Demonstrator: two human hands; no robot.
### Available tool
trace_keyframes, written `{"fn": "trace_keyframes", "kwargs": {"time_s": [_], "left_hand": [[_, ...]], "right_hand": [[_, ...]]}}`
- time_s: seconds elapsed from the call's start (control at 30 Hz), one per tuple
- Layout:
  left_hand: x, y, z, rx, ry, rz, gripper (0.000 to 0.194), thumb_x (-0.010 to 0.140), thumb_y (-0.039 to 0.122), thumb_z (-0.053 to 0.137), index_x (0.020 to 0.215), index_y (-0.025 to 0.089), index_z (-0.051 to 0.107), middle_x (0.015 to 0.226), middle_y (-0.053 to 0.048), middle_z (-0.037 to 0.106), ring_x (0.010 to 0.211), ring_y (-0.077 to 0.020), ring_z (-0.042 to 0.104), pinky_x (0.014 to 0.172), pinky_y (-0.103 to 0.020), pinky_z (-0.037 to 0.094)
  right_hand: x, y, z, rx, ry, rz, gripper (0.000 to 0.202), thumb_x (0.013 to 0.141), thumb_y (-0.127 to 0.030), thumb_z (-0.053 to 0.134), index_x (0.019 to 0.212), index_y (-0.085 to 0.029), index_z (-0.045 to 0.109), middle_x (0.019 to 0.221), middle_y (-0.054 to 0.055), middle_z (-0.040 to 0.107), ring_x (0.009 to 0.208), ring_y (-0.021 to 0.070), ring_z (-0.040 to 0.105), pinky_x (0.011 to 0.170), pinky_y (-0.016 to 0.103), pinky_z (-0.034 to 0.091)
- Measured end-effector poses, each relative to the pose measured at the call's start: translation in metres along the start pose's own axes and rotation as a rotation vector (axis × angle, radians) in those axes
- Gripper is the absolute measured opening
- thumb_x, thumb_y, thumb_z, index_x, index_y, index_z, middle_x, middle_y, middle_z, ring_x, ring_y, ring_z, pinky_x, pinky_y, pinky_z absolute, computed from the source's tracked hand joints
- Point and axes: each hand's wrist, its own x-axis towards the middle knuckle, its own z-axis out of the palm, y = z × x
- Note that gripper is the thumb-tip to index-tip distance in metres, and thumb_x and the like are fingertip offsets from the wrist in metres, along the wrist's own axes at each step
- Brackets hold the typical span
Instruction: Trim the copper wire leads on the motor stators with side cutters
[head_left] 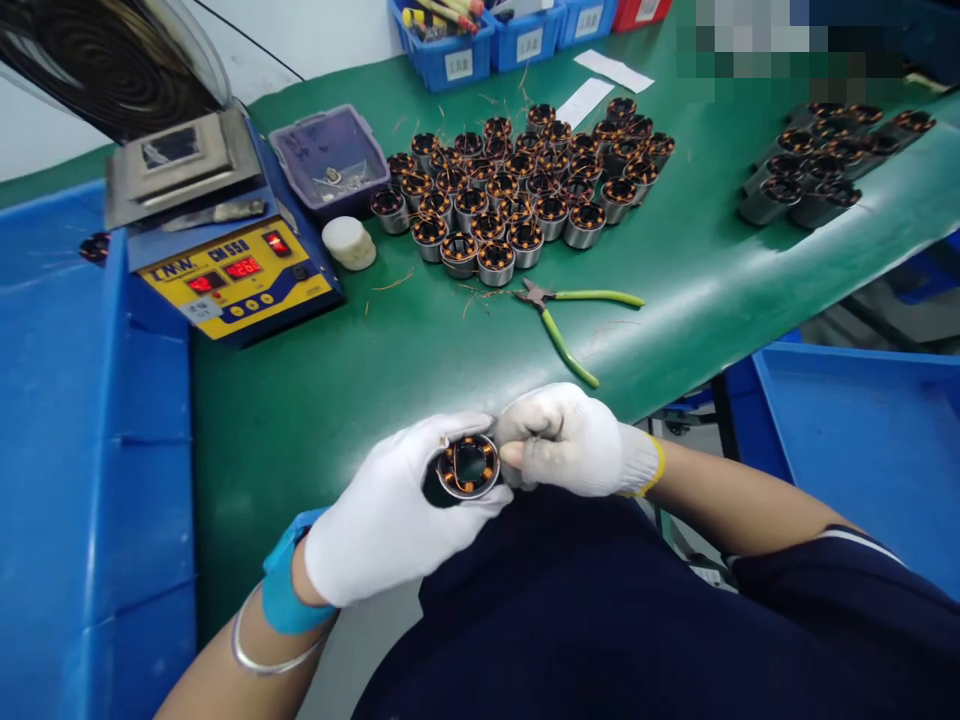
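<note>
My left hand (390,510), in a white glove, wraps thumb and fingers around a motor stator (469,487). Copper windings show inside the stator's metal ring, with its open end facing up toward me. Against the stator's right side is my right hand (570,440), gloved in white with a bare thumb tip. Its fingers are curled and pinched together; whatever lies between them is too small or hidden to make out. Beyond my hands, green-handled cutting pliers (556,296) lie spread on the green table (300,390).
Many more stators (495,262) stand grouped behind the pliers, with another group (771,200) at far right. At left are a yellow-fronted heating unit (244,270), a purple bin (361,205) and a round white container (349,243). Blue trays (52,420) flank the table.
</note>
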Motion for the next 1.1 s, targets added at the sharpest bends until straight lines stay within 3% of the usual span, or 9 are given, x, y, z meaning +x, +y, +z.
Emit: {"fn": "trace_keyframes", "kwargs": {"time_s": [0.1,0.17,0.3,0.37,0.47,0.63,0.8,0.93,1.1], "left_hand": [[0.001,-0.012,0.005,0.253,0.169,0.296,0.055,0.078,0.01,0.07,0.128,0.022,0.051,0.118,-0.012,0.073,0.112,-0.0272,0.069,0.099,-0.042,0.057],[0.001,-0.017,0.007,0.311,0.208,0.375,0.056,0.079,0.01,0.07,0.129,0.021,0.05,0.119,-0.014,0.072,0.115,-0.0279,0.068,0.102,-0.043,0.055],[0.002,-0.019,0.009,0.291,0.219,0.268,0.048,0.083,0.02,0.072,0.126,0.021,0.051,0.114,-0.013,0.073,0.102,-0.0253,0.071,0.089,-0.037,0.059],[0.002,-0.018,0.009,0.281,0.235,0.242,0.046,0.083,0.025,0.073,0.124,0.02,0.052,0.111,-0.013,0.073,0.099,-0.0248,0.072,0.086,-0.036,0.059],[0.002,-0.019,0.009,0.281,0.229,0.229,0.044,0.083,0.028,0.074,0.121,0.02,0.054,0.109,-0.012,0.074,0.097,-0.0238,0.072,0.086,-0.035,0.058],[0.006,-0.026,0.004,0.249,0.133,0.003,0.041,0.083,0.044,0.073,0.114,0.021,0.06,0.102,-0.006,0.073,0.091,-0.0235,0.071,0.083,-0.036,0.057],[0.014,-0.032,-0.002,0.295,0.054,-0.306,0.037,0.076,0.047,0.073,0.101,0.021,0.063,0.1,-0.007,0.071,0.094,-0.0281,0.068,0.086,-0.043,0.055],[0.017,-0.029,0.001,0.224,0.089,-0.391,0.033,0.08,0.047,0.068,0.101,0.022,0.063,0.101,-0.006,0.071,0.095,-0.0255,0.067,0.088,-0.041,0.054],[0.018,-0.028,0.004,0.217,0.087,-0.417,0.016,0.088,0.035,0.056,0.093,0.022,0.062,0.093,-0.004,0.07,0.09,-0.0237,0.065,0.082,-0.039,0.051]], "right_hand": [[-0.001,0.008,0.005,0.293,-0.03,0.222,0.029,0.077,-0.044,0.058,0.064,-0.019,0.054,0.05,-0.002,0.057,0.039,0.0099,0.05,0.037,0.021,0.039],[-0.003,0.009,0.004,0.242,-0.043,0.229,0.031,0.081,-0.046,0.052,0.067,-0.019,0.053,0.05,-0.002,0.056,0.039,0.0105,0.049,0.038,0.022,0.04],[-0.007,-0.002,-0.008,-0.587,0.17,-0.263,0.029,0.089,-0.042,0.056,0.092,-0.015,0.064,0.091,0.012,0.073,0.079,0.0192,0.067,0.074,0.036,0.056],[-0.005,-0.006,-0.011,-1.012,0.237,-0.562,0.032,0.089,-0.039,0.059,0.107,-0.013,0.065,0.108,0.016,0.072,0.097,0.0248,0.065,0.095,0.048,0.05],[0.0,-0.01,-0.011,-1.397,0.156,-0.716,0.021,0.094,-0.022,0.048,0.1,-0.016,0.068,0.086,0.007,0.071,0.081,0.0206,0.062,0.104,0.05,0.043],[-0.006,-0.015,-0.047,-1.674,0.095,-0.521,0.029,0.095,-0.019,0.041,0.083,-0.02,0.067,0.068,0.002,0.061,0.067,0.0177,0.051,0.099,0.044,0.044],[-0.028,-0.002,-0.099,-1.563,0.381,-0.168,0.052,0.09,-0.055,0.049,0.119,-0.014,0.063,0.112,0.017,0.067,0.103,0.0317,0.06,0.096,0.05,0.047],[-0.034,0.011,-0.098,-1.58,0.48,0.171,0.1,0.071,-0.071,0.061,0.146,-0.008,0.042,0.149,0.028,0.041,0.133,0.0494,0.04,0.099,0.062,0.041],[-0.025,-0.007,-0.093,-1.616,0.395,0.331,0.073,0.081,-0.05,0.055,0.146,-0.02,0.046,0.131,0.02,0.059,0.107,0.0399,0.058,0.075,0.049,0.05]]}}
